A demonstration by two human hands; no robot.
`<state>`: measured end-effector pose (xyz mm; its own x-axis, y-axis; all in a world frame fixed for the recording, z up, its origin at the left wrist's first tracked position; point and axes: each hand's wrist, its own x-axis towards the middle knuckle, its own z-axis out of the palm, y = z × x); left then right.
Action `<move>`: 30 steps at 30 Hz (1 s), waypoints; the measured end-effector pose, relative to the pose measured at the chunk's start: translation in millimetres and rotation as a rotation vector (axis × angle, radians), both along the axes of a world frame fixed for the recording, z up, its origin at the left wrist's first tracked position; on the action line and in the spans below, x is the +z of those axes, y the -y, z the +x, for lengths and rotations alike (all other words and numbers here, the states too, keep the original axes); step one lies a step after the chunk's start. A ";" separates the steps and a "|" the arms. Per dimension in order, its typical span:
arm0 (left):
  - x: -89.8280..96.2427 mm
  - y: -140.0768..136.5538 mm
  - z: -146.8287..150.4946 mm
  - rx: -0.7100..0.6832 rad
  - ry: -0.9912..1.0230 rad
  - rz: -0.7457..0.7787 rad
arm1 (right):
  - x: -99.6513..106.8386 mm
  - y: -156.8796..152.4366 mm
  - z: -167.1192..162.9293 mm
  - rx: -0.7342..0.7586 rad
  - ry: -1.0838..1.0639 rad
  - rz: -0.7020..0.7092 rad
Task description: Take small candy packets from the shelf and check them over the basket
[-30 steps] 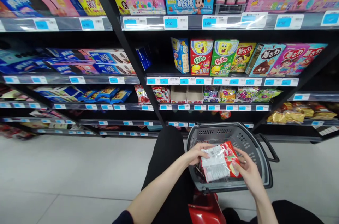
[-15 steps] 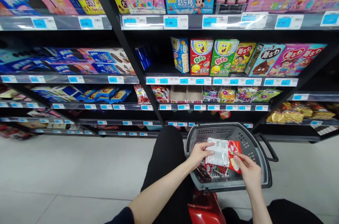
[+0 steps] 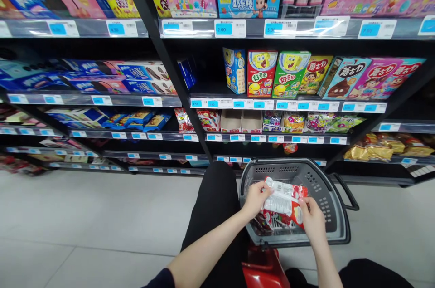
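A red and white candy packet [image 3: 282, 197] is held over the grey shopping basket [image 3: 335, 226], its pale printed side facing up. My left hand [image 3: 255, 198] pinches the packet's left end between thumb and fingers. At the right end, my right hand [image 3: 311, 215] grips the red part, fingers closed on it. Beneath the packet, inside the basket, lie more red packets [image 3: 273, 220], partly covered by the one I hold. The basket's dark handle [image 3: 350, 195] sticks out on the right.
Shelves of boxed snacks [image 3: 261, 72] and sweets stand in front of me, with price labels along their edges. My knee [image 3: 219, 188] is left of the basket. Something red and shiny [image 3: 261, 270] sits below it. Gold-wrapped packets [image 3: 384, 147] lie on the right shelf.
My right hand has shifted left and its fingers have closed further on the packet. The packet has tilted and bunched slightly between my hands. The view has shifted slightly.
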<state>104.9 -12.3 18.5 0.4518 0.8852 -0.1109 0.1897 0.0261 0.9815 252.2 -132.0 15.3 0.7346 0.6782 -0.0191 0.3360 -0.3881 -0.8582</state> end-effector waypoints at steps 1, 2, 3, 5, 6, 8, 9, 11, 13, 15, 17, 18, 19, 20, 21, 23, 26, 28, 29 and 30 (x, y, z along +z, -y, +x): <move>-0.4 -0.3 1.1 0.017 0.011 -0.022 | -1.5 -0.5 -0.3 -0.013 0.003 -0.008; -0.4 -0.7 1.9 0.023 0.034 -0.053 | -2.9 -0.8 -0.4 -0.027 -0.004 -0.009; -0.2 -1.1 2.3 0.015 0.067 -0.092 | -4.0 -1.1 -0.4 -0.041 -0.028 0.002; 0.7 -2.0 1.2 -0.022 0.164 -0.191 | -4.8 -1.5 -0.5 -0.051 -0.144 0.067; 1.0 -2.6 0.0 -0.047 0.224 -0.251 | -4.1 -1.5 -0.9 -0.047 -0.240 0.120; 1.3 -3.8 -3.0 -0.086 0.339 -0.392 | -0.2 -1.4 -2.8 -0.032 -0.483 0.240; 1.2 -4.5 -4.4 -0.097 0.385 -0.467 | 2.9 -1.2 -4.2 -0.020 -0.611 0.293; 1.1 -6.0 -6.5 -0.108 0.445 -0.613 | 10.2 -0.7 -6.6 0.015 -0.826 0.360; 2.1 -7.7 -7.8 -0.116 0.474 -0.735 | 17.1 0.5 -7.6 0.053 -0.959 0.391; 4.6 -9.2 -9.2 -0.150 0.519 -0.831 | 22.6 2.5 -6.5 0.045 -1.036 0.440; 7.7 -10.4 -11.0 -0.220 0.591 -0.887 | 26.6 4.9 -4.0 0.027 -1.095 0.527; 8.9 -10.7 -11.9 -0.264 0.626 -0.890 | 28.1 6.0 -2.8 0.031 -1.117 0.569; 9.7 -11.0 -12.6 -0.306 0.644 -0.878 | 29.0 6.9 -1.7 0.042 -1.130 0.594; 9.9 -11.1 -13.0 -0.338 0.641 -0.857 | 29.3 7.5 -1.0 0.050 -1.130 0.597; 9.6 -11.1 -13.1 -0.356 0.616 -0.831 | 28.7 7.7 -0.7 0.047 -1.119 0.578; 7.6 -11.0 -12.5 -0.360 0.509 -0.775 | 24.7 7.3 -0.9 -0.005 -1.071 0.495; 4.4 -10.6 -11.2 -0.358 0.272 -0.680 | 12.7 7.0 1.0 -0.081 -0.904 0.369; 3.9 -10.3 -10.8 -0.358 0.107 -0.569 | 3.5 8.1 6.2 -0.106 -0.706 0.277; 4.2 -10.2 -10.8 -0.350 0.039 -0.501 | -0.6 8.9 9.8 -0.112 -0.595 0.219; 4.8 -10.2 -10.6 -0.336 -0.014 -0.435 | -4.1 9.8 13.7 -0.111 -0.487 0.153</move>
<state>94.3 -2.1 23.3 0.6973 0.5641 -0.4423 0.2705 0.3644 0.8911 265.9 -141.8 11.2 0.7331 0.6185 -0.2829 -0.1521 -0.2564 -0.9545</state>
